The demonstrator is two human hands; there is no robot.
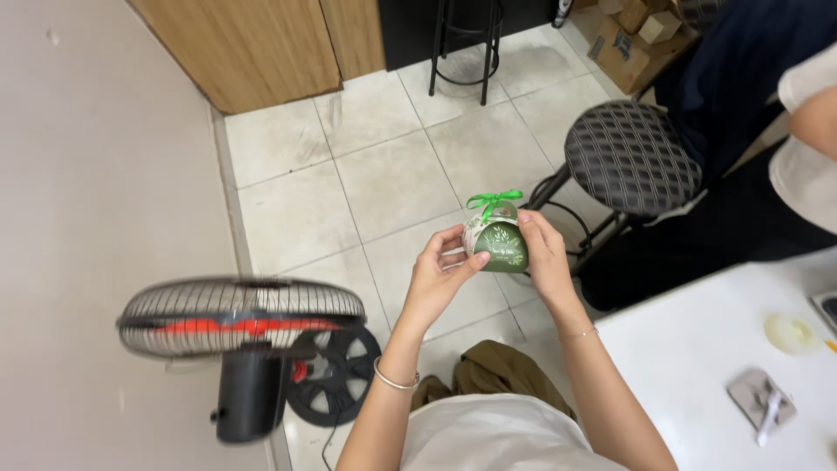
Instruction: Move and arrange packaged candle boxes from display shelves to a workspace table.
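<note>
Both hands pinch the small green gift box (pixel 500 242) between them: left hand (pixel 438 275) w/ thumb and fingers closed on its left side, right hand (pixel 542 253) wrapped on the right. Box is held in air over the tiled floor (pixel 384 174), left of the white bench (pixel 697 340). Probably thin card, light, crushable; hold the sides, not the ribbon bow (pixel 493 202).

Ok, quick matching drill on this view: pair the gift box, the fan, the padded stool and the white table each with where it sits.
Things:
1. green gift box
2. floor fan
3. padded stool
4. white table

Places:
A. lower right corner
B. between the left hand and right hand
C. lower left, by the wall
D. upper right, on the tiled floor

Pairs: 1-B, 2-C, 3-D, 4-A
</note>
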